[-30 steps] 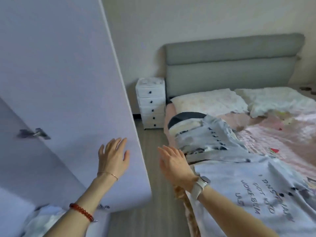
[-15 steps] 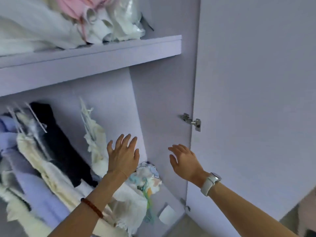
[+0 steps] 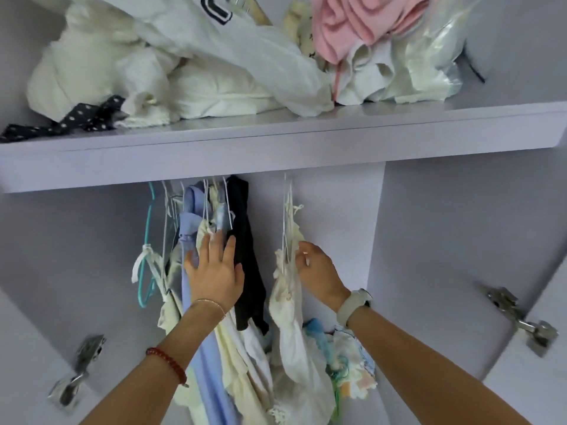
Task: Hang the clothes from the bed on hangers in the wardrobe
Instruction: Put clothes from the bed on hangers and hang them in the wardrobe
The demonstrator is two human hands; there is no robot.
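Observation:
I look up into the open lilac wardrobe [image 3: 460, 240]. Under its shelf hang several garments on thin hangers: a light blue one [image 3: 190, 228], cream ones and a black one [image 3: 245, 240]. My left hand [image 3: 214, 274] lies flat with spread fingers against this bunch. Apart to the right hangs a cream garment [image 3: 288, 302] on a white wire hanger [image 3: 287, 216]. My right hand [image 3: 316, 271] touches it at the hanger's base, fingers bent; a firm grip is not plain. An empty teal hanger [image 3: 147, 246] hangs at the left. The bed is out of view.
The shelf [image 3: 276, 145] above carries a heap of white and cream clothes, a pink garment [image 3: 352, 23], a plastic bag and a black dotted ribbon [image 3: 67, 118]. Door hinges [image 3: 521, 320] show on both sides. Colourful folded items [image 3: 346, 357] lie low in the wardrobe.
My view swung from the bed to the wardrobe and then upward. Both hands rose from open air onto the hanging clothes, left onto the bunch, right onto the cream garment's hanger.

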